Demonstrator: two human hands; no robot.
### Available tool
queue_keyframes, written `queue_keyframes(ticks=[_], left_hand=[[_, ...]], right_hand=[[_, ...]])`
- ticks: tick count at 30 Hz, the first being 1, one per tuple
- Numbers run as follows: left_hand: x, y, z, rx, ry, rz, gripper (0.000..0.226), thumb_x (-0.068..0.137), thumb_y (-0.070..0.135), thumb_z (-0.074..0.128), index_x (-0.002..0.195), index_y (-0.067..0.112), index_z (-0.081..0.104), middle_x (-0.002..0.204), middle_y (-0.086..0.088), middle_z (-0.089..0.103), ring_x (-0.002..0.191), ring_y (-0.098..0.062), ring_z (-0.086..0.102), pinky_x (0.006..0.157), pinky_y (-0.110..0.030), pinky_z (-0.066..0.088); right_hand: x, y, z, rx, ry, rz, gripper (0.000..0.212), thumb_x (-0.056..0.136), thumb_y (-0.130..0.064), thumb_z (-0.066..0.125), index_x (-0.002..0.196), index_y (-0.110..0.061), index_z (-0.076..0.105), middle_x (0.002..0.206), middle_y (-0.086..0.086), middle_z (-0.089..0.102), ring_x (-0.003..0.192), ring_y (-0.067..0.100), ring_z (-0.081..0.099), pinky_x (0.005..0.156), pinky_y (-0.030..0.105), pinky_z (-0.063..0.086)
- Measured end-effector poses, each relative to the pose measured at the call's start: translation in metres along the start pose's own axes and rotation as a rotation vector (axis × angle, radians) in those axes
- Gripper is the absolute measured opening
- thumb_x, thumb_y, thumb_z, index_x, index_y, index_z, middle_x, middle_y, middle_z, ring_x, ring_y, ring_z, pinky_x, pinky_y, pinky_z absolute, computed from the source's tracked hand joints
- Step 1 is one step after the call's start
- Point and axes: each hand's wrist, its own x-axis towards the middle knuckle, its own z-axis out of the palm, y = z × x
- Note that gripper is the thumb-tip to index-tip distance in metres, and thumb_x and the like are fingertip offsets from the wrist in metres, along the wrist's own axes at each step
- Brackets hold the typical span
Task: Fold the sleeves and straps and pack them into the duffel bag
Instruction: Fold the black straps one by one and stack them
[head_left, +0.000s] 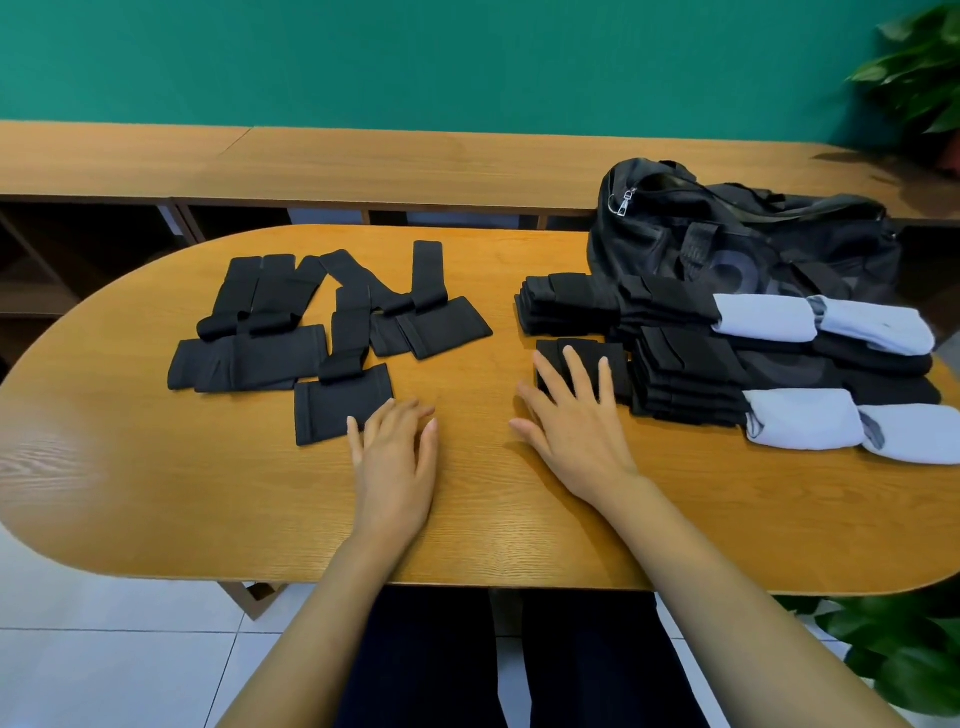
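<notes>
Several unfolded black sleeves with straps (291, 332) lie spread on the left half of the wooden table (208, 499). My left hand (395, 457) rests flat on the table, fingertips at the corner of the nearest black sleeve (337, 410). My right hand (571, 415) lies flat with straight fingers on a folded black piece (618, 358). Stacks of folded black pieces (680, 384) and rolled white sleeves (810, 431) sit at the right. Behind them the black duffel bag (727, 234) lies with its top open.
A long wooden bench or shelf (363, 161) runs behind the table below a green wall. Potted plants stand at the top right (919, 67) and bottom right (893, 654). White tiled floor shows at the lower left.
</notes>
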Motion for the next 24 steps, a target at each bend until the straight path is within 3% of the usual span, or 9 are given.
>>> queue_keyframes(ticks=[4, 8, 12, 16, 19, 24], left_hand=[[0.011, -0.001, 0.000, 0.170, -0.034, 0.020, 0.041, 0.102, 0.036, 0.039, 0.134, 0.017, 0.056, 0.146, -0.001, 0.049, 0.146, -0.019, 0.025, 0.117, -0.044, -0.016], [0.044, -0.004, -0.001, 0.386, -0.072, 0.072, 0.052, 0.104, 0.040, 0.032, 0.147, 0.012, 0.041, 0.155, -0.004, 0.036, 0.149, -0.019, 0.016, 0.116, -0.045, -0.019], [0.077, -0.014, 0.003, 0.603, -0.198, 0.056, 0.058, 0.105, 0.041, 0.019, 0.154, 0.009, 0.018, 0.163, -0.005, 0.014, 0.151, -0.020, 0.001, 0.117, -0.050, -0.016], [0.086, -0.024, 0.007, 0.677, -0.273, 0.059, 0.061, 0.104, 0.042, 0.011, 0.155, 0.009, 0.013, 0.164, -0.006, 0.010, 0.151, -0.019, 0.000, 0.116, -0.052, -0.019], [0.087, -0.027, 0.008, 0.677, -0.265, 0.060, 0.061, 0.104, 0.041, 0.010, 0.155, 0.009, 0.016, 0.163, -0.006, 0.014, 0.151, -0.018, 0.004, 0.115, -0.051, -0.020], [0.087, -0.027, 0.008, 0.667, -0.254, 0.051, 0.059, 0.104, 0.039, 0.013, 0.154, 0.009, 0.021, 0.162, -0.007, 0.018, 0.151, -0.019, 0.008, 0.115, -0.050, -0.021]], right_hand=[[0.017, -0.018, -0.006, 0.047, 0.034, -0.112, 0.070, 0.097, -0.057, 0.011, 0.135, -0.019, 0.056, 0.153, 0.007, 0.040, 0.147, 0.031, 0.024, 0.119, 0.058, 0.012], [0.045, -0.034, -0.005, 0.076, -0.052, -0.131, 0.061, 0.102, -0.051, 0.022, 0.149, -0.015, 0.036, 0.160, 0.006, 0.027, 0.151, 0.026, 0.010, 0.122, 0.049, -0.001], [0.077, -0.045, 0.001, 0.074, -0.135, -0.121, 0.064, 0.105, -0.049, 0.023, 0.156, -0.012, 0.014, 0.164, 0.006, 0.013, 0.152, 0.024, 0.002, 0.123, 0.045, 0.000], [0.100, -0.048, 0.003, 0.038, -0.209, -0.087, 0.060, 0.107, -0.043, 0.021, 0.157, -0.012, 0.006, 0.165, 0.006, 0.005, 0.152, 0.024, -0.003, 0.122, 0.045, -0.004], [0.106, -0.048, 0.005, -0.016, -0.255, -0.080, 0.060, 0.107, -0.043, 0.018, 0.157, -0.011, 0.010, 0.164, 0.008, 0.011, 0.152, 0.025, 0.000, 0.121, 0.046, -0.007], [0.084, -0.053, 0.006, -0.036, -0.100, -0.116, 0.061, 0.105, -0.049, 0.025, 0.150, -0.009, 0.033, 0.149, 0.011, 0.043, 0.146, 0.029, 0.024, 0.119, 0.046, -0.009]])
